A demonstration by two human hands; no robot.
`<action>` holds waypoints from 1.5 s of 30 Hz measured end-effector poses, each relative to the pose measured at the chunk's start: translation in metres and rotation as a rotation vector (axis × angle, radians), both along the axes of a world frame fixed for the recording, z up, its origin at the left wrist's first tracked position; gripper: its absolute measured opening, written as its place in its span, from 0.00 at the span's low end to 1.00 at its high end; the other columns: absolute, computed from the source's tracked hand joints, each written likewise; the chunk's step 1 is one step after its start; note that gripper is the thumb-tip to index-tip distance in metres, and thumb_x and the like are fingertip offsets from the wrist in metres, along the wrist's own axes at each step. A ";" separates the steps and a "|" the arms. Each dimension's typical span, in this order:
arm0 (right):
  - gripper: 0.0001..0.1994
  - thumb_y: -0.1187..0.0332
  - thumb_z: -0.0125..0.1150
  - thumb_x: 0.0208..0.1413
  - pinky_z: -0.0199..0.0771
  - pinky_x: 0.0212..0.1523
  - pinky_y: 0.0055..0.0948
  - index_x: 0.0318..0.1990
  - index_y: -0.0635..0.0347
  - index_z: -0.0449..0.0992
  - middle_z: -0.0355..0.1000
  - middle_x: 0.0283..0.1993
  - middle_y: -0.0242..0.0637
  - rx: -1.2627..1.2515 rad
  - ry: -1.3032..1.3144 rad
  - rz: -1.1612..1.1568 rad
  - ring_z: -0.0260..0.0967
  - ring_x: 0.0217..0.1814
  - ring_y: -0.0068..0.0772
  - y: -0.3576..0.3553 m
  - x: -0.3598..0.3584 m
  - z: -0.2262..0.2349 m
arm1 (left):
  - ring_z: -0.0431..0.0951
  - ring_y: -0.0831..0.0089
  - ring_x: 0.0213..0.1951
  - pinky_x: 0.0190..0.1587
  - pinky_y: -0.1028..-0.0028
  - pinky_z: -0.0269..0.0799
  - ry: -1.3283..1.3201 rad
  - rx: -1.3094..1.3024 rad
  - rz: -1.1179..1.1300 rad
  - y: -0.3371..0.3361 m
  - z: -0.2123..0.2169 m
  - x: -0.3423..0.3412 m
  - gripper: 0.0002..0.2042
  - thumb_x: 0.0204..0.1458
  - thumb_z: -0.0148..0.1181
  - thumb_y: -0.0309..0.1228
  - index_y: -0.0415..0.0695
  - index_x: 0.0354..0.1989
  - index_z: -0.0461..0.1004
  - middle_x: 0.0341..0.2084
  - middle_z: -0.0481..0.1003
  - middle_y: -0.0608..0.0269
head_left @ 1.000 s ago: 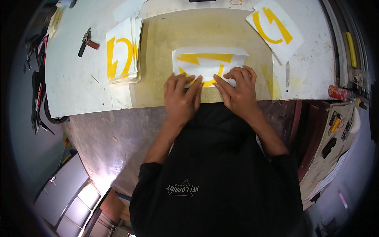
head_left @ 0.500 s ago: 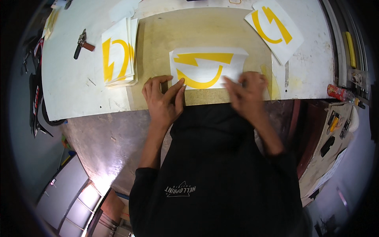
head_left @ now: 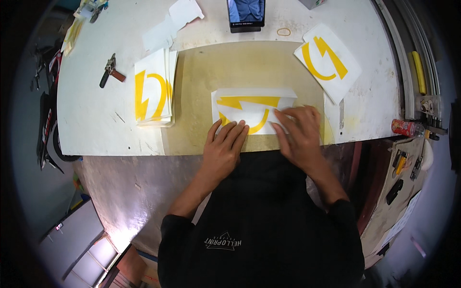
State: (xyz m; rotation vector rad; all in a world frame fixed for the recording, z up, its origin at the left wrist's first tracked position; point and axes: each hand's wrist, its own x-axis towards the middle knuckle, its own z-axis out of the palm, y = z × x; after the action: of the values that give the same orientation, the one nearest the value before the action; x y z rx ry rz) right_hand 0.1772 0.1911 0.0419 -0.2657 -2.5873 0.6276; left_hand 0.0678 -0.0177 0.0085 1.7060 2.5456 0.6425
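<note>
A white sheet (head_left: 249, 108) with a yellow jagged shape (head_left: 261, 101) above a yellow curved arc (head_left: 260, 126) lies on a translucent brownish mat near the table's front edge. My left hand (head_left: 223, 146) rests with its fingers stretched flat on the sheet's lower left part, covering some of the arc. Over the sheet's right end is my right hand (head_left: 302, 134). Its fingers are bent, and a gap shows between thumb and index fingertip, both touching or just above the sheet. The sheet's right end is partly hidden under this hand.
A stack of similar printed sheets (head_left: 156, 91) lies at the left, more sheets (head_left: 331, 67) at the right. A black-and-brown hand tool (head_left: 111, 71) lies far left. A phone on a stand (head_left: 246, 14), a rubber band (head_left: 284, 31) and a red-labelled bottle (head_left: 407, 127) sit around the mat (head_left: 240, 62).
The view has tilted, showing more of the table's far side. My left hand has moved right and flattened onto the sheet. My right hand stays at the sheet's right end, now less blurred.
</note>
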 end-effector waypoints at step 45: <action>0.15 0.75 0.61 0.67 0.76 0.43 0.27 0.59 0.68 0.73 0.78 0.39 0.38 -0.691 0.172 -0.431 0.76 0.40 0.26 0.016 0.043 -0.026 | 0.46 0.46 0.80 0.78 0.42 0.31 -0.058 -0.227 0.053 0.023 0.001 -0.046 0.45 0.64 0.51 0.56 0.29 0.77 0.49 0.78 0.49 0.39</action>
State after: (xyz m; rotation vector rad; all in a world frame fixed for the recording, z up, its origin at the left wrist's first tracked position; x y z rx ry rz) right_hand 0.2200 0.2070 0.0154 -0.9108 -1.9708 1.2825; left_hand 0.0223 0.0051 0.0092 1.5288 2.5189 0.3808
